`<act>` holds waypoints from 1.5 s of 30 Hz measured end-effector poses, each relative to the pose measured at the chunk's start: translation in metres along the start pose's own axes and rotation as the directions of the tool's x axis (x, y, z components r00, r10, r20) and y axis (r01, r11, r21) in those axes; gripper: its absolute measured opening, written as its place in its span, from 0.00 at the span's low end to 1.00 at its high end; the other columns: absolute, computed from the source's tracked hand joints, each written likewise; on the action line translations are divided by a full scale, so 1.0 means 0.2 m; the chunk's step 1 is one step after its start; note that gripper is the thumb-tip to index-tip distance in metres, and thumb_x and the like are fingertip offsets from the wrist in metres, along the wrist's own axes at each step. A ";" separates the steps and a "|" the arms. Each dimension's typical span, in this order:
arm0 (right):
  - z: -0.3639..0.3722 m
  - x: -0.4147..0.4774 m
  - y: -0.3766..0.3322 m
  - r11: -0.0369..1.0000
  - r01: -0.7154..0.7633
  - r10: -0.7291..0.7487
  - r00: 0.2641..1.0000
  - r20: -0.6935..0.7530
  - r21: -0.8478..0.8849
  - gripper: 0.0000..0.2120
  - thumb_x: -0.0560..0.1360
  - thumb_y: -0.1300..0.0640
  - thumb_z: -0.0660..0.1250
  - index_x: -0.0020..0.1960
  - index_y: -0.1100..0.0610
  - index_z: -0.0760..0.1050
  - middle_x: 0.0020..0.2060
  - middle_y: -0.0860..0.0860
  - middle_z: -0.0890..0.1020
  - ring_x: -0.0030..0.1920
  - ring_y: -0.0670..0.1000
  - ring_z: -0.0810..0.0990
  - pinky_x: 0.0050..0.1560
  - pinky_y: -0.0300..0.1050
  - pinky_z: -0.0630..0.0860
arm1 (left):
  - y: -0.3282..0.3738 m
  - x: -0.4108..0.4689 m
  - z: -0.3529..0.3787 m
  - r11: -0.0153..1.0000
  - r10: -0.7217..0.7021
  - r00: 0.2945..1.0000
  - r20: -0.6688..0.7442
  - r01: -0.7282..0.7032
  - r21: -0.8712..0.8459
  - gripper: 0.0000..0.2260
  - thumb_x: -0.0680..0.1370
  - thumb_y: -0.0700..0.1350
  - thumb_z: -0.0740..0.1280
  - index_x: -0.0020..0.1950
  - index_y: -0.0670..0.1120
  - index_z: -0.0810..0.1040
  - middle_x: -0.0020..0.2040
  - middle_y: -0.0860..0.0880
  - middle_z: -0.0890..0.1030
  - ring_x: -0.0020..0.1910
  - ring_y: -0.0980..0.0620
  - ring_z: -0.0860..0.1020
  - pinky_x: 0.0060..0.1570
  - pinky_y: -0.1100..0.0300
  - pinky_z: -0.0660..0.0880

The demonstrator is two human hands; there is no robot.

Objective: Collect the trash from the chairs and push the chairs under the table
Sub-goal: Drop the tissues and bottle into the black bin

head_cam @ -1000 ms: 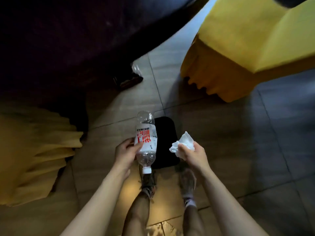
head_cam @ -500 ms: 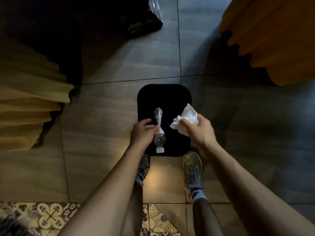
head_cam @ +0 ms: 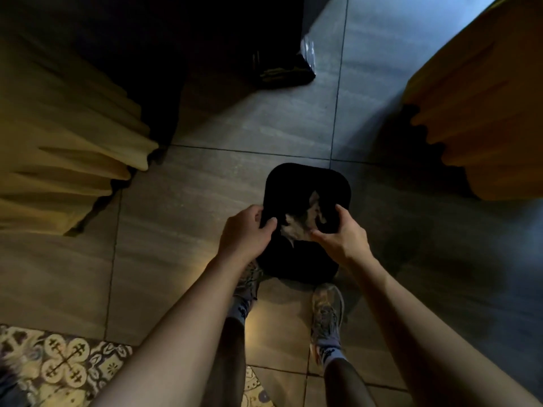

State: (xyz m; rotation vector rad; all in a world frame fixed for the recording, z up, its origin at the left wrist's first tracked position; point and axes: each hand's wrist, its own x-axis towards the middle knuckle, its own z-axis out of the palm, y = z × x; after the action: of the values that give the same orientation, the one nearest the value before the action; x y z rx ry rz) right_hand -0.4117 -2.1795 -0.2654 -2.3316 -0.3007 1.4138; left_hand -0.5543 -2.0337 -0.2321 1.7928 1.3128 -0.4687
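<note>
A black bin point(head_cam: 332, 183) stands on the floor just ahead of my feet. A crumpled white tissue point(head_cam: 298, 227) lies inside its dark opening, free of both hands. My left hand point(head_cam: 245, 230) hovers at the bin's left rim with curled fingers and holds nothing. Over the bin's right side, my right hand point(head_cam: 343, 236) has its thumb and fingers spread and is empty. The plastic bottle is out of sight. One yellow-covered chair point(head_cam: 67, 127) stands to the left, another yellow-covered chair point(head_cam: 487, 107) to the right.
A table draped in dark cloth point(head_cam: 176, 39) fills the top left. A dark object with clear plastic wrap point(head_cam: 283, 69) sits on the floor by its edge. Grey floor tiles point(head_cam: 249, 124) lie between the chairs, and patterned tiles point(head_cam: 58, 365) at the bottom left.
My left hand let go of the bottle and my right hand let go of the tissue, both over the bin. The tissue now lies inside it. My view tilted further down.
</note>
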 end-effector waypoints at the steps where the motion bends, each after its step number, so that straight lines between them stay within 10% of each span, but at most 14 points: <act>1: -0.02 -0.03 -0.02 1.000 0.004 -0.005 1.000 -0.005 -0.022 0.45 0.73 0.47 0.77 0.82 0.54 0.56 0.74 0.59 0.72 0.72 0.60 0.72 0.72 0.54 0.72 | 0.01 -0.04 -0.03 0.999 0.033 0.999 -0.013 -0.032 0.038 0.20 0.82 0.54 0.66 0.71 0.46 0.76 0.65 0.44 0.81 0.64 0.43 0.79 0.56 0.58 0.73; 8: -0.23 -0.43 -0.30 0.891 0.175 -0.236 0.967 -0.099 -0.418 0.41 0.80 0.39 0.63 0.84 0.54 0.48 0.81 0.64 0.54 0.80 0.66 0.55 0.78 0.58 0.58 | 0.16 -0.40 -0.29 0.915 0.177 0.981 -0.078 -0.135 0.381 0.34 0.83 0.65 0.52 0.84 0.50 0.49 0.85 0.45 0.51 0.83 0.43 0.50 0.79 0.43 0.54; 14: -0.45 -1.05 -0.68 0.738 0.274 -0.451 0.880 -0.150 -0.617 0.42 0.78 0.28 0.50 0.82 0.44 0.34 0.81 0.62 0.36 0.81 0.67 0.39 0.78 0.65 0.46 | 0.34 -0.97 -0.62 0.901 0.229 0.940 -0.252 -0.106 0.422 0.37 0.81 0.69 0.48 0.84 0.52 0.40 0.83 0.48 0.33 0.81 0.47 0.32 0.78 0.38 0.37; 25: -0.55 -1.93 -1.31 0.505 0.406 -0.727 0.675 -0.122 -0.761 0.44 0.74 0.22 0.43 0.81 0.42 0.31 0.78 0.55 0.24 0.80 0.64 0.30 0.78 0.65 0.33 | 0.32 -1.77 -1.26 0.948 0.202 0.818 -0.539 -0.024 0.318 0.40 0.76 0.73 0.39 0.82 0.54 0.32 0.81 0.48 0.28 0.79 0.45 0.28 0.76 0.35 0.32; 45: 1.19 -2.77 -2.32 0.320 0.540 -0.851 0.525 0.014 -0.779 0.46 0.74 0.22 0.44 0.82 0.43 0.34 0.81 0.56 0.32 0.82 0.62 0.36 0.79 0.64 0.37 | -1.56 -2.59 -2.46 0.975 -0.020 0.585 -0.811 0.189 0.112 0.38 0.77 0.74 0.38 0.79 0.56 0.30 0.80 0.48 0.28 0.80 0.44 0.31 0.74 0.36 0.30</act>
State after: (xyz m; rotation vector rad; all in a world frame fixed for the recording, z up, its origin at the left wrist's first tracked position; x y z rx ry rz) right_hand -0.8702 -1.9192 0.2827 -2.3455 -1.8034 0.2930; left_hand -1.1207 -1.9167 0.2906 2.2016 2.0584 0.2535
